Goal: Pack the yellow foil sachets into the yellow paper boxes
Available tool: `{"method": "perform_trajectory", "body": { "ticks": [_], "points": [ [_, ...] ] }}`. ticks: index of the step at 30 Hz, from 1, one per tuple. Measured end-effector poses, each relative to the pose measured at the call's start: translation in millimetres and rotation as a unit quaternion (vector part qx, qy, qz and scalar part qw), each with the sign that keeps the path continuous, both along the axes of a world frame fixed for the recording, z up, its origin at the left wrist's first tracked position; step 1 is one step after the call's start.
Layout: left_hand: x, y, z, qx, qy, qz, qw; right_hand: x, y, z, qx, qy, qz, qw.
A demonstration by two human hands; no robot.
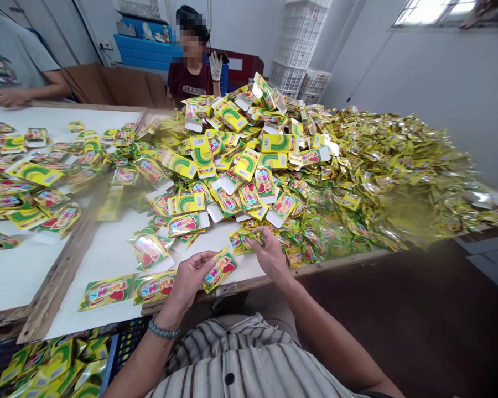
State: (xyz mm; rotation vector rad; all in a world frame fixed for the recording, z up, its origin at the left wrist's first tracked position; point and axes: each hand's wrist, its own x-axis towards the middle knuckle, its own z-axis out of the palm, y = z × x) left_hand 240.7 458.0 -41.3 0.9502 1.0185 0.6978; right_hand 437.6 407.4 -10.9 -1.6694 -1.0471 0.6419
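My left hand (193, 276) is closed on a flat yellow-green candy box (221, 271) with "TWINS" lettering, held over the table's front edge. My right hand (269, 251) pinches a small shiny candy packet (244, 241) just above the white tabletop, up and to the right of the box. Two more flat printed pieces, a printed card (105, 292) and another beside it, lie to the left of my left hand. In front of my hands rises a heap of candy boxes (232, 160), some with white flaps sticking out. Small foil packets (315, 237) spread out to the right.
A large mound of packets (398, 160) covers the table's right side. Wooden strips (62, 276) divide the tabletop. Below on the left, a blue crate (112, 359) holds filled packs. Two people stand across the table, one raising a gloved hand (216, 66). White crates (296, 44) are stacked behind.
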Motion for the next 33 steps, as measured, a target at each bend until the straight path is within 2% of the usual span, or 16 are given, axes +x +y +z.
{"method": "perform_trajectory", "body": {
  "ticks": [2,5,9,13,17,21,26,30,33],
  "points": [
    [-2.6,-0.1,-1.0,0.025,0.001,0.027,0.999,-0.3,-2.1,0.7,0.006,-0.004,-0.01,1.0],
    [-7.6,-1.3,-3.5,0.062,0.017,0.055,0.996,1.2,-4.0,-0.1,-0.029,-0.011,0.035,0.999],
    [-10.2,-3.8,-7.4,0.098,0.048,0.03,0.994,5.9,-2.5,1.2,-0.071,-0.046,0.105,0.991],
    [-7.2,-4.7,-6.4,0.035,-0.004,-0.003,0.999,5.7,1.2,7.3,-0.079,-0.059,0.162,0.982],
    [-3.9,-5.0,0.4,-0.022,-0.048,-0.022,0.998,0.7,3.8,8.4,-0.074,-0.096,0.119,0.985],
    [-3.4,-6.9,6.7,-0.049,-0.076,-0.006,0.996,-3.7,6.7,4.0,-0.09,-0.098,0.149,0.98],
    [-2.2,-7.3,6.8,-0.061,-0.096,-0.007,0.993,-12.1,9.4,-0.3,-0.112,-0.121,0.121,0.979],
    [-1.7,-4.5,6.6,-0.088,-0.081,-0.004,0.993,-17.3,6.6,-3.1,-0.066,-0.105,0.162,0.979],
    [-2.3,-4.2,8.2,-0.103,-0.098,0.017,0.99,-19.3,3.4,-6.8,-0.006,-0.088,0.138,0.986]
  ]
}}
